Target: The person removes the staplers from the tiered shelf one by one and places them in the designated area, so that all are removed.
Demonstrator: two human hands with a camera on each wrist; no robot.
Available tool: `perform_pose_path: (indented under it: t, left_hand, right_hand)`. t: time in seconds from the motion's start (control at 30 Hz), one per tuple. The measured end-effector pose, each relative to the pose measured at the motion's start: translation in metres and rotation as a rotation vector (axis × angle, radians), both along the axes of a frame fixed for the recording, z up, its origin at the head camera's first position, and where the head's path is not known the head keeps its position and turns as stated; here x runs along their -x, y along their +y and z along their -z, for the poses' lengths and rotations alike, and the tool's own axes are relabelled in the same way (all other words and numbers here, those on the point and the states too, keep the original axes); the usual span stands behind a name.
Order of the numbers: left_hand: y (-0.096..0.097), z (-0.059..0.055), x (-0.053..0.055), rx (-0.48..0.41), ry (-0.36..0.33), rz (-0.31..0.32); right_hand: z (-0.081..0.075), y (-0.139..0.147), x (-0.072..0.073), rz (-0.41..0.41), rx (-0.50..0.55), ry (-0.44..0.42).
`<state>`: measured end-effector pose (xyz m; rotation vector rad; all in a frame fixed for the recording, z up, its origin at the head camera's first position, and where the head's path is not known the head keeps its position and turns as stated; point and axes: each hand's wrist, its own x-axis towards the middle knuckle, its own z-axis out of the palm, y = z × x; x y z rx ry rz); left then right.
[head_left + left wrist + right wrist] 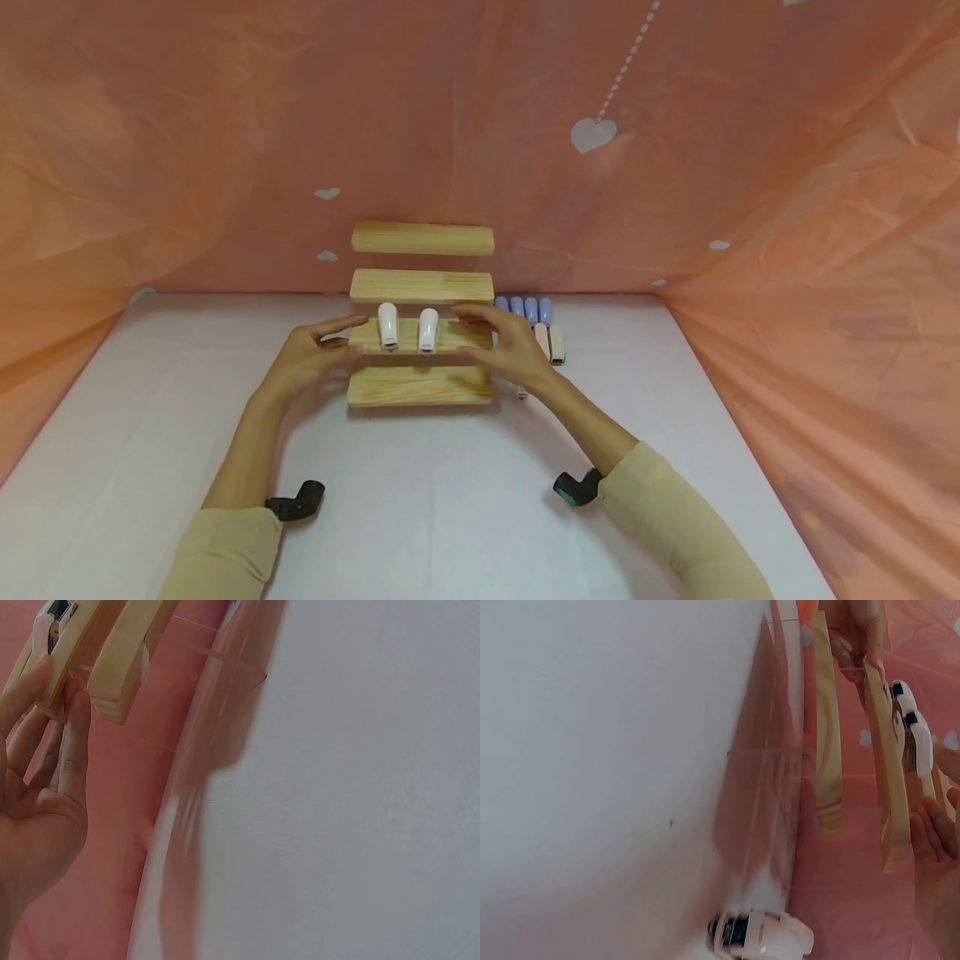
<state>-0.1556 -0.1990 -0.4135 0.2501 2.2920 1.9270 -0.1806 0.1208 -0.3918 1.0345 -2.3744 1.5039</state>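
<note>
A tiered stand has several pale wooden shelves, and two white mini staplers (pixel 387 325) sit side by side on the second one from the front, the wooden shelf (pixel 407 338). My left hand (pixel 311 354) holds that shelf's left end between thumb and fingers, as its left wrist view also shows. At the right end, my right hand (pixel 513 346) spreads its thumb and fingers across the shelf, apart from the right white stapler (pixel 428 331). In the right wrist view that hand (pixel 937 877) stands beside the shelf edge; nothing is gripped there that I can see.
Several purple mini staplers (pixel 531 311) stand in a row right of the stand. A cream stapler (pixel 557 345) and a pinkish one (pixel 772 935) lie nearer, partly behind my right hand. A white cloth covers the table (pixel 427 500); an orange curtain (pixel 465 125) hangs behind.
</note>
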Motion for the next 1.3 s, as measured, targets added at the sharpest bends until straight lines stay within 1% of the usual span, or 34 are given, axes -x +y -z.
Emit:
perform_pose_path:
  t: [0.1,0.17,0.37,0.6,0.7,0.83,1.07,1.17,1.3]
  left_hand:
    - [0.000,0.000,0.000,-0.009,-0.003,0.001]
    - [0.001,0.000,0.000,-0.005,-0.002,0.000]
    - [0.000,0.001,0.001,0.004,0.007,-0.004]
    - [0.000,0.001,0.002,-0.013,-0.011,-0.003]
    - [0.000,0.001,0.001,-0.013,-0.012,0.000]
    - [-0.001,0.001,0.002,0.016,0.000,0.001]
    - [-0.007,0.000,0.000,0.107,-0.037,-0.026]
    - [-0.007,0.000,0.000,0.119,-0.044,-0.032]
    - [-0.006,-0.001,-0.001,0.122,-0.031,-0.028]
  right_hand:
    - [0.001,-0.004,0.001,0.009,0.000,0.018]
    - [0.001,-0.008,0.002,0.002,-0.004,0.015]
    - [-0.001,-0.018,0.001,-0.012,-0.066,-0.063]
    - [-0.005,-0.029,0.001,0.090,-0.221,-0.071]
    - [-0.006,-0.034,0.001,0.109,-0.253,-0.085]
    - [-0.006,-0.040,0.002,0.130,-0.270,-0.078]
    - [-0.007,-0.043,-0.001,0.135,-0.273,-0.061]
    - [-0.006,-0.041,-0.003,0.123,-0.260,-0.050]
    - [-0.005,-0.036,-0.004,0.105,-0.243,-0.016]
